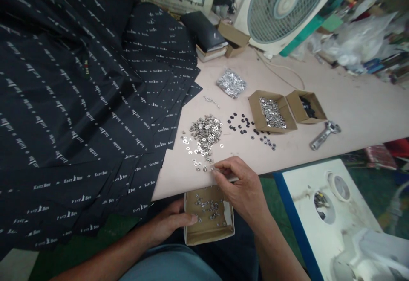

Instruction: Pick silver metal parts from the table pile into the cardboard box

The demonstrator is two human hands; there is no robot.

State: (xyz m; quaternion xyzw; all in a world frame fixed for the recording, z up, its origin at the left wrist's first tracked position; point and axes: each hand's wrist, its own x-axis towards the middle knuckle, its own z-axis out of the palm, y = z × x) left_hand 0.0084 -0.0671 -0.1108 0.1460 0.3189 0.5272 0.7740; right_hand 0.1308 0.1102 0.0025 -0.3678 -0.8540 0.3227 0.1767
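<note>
My left hand [174, 218] grips the left side of a shallow cardboard box [209, 237] below the table edge, thumb over its rim. Small metal snap pieces [209, 206] lie scattered inside the box. My right hand [241, 183] is at the table's front edge above the box, thumb and forefinger pinched together on a small metal snap piece [212, 168], partly hidden by the fingertips. Just beyond it spreads a pile of silver ring-like snap pieces [207, 131], with loose ones trailing towards my fingers. Dark round caps [244, 123] are strewn to the right of the pile.
Black printed fabric [96, 102] covers the left side. On the table [361, 110] are a box of metal pieces [273, 112], a box of black pieces [308, 106], a filled bag [231, 83], a metal tool [325, 135] and a fan [286, 4]. A white machine [335, 212] stands right.
</note>
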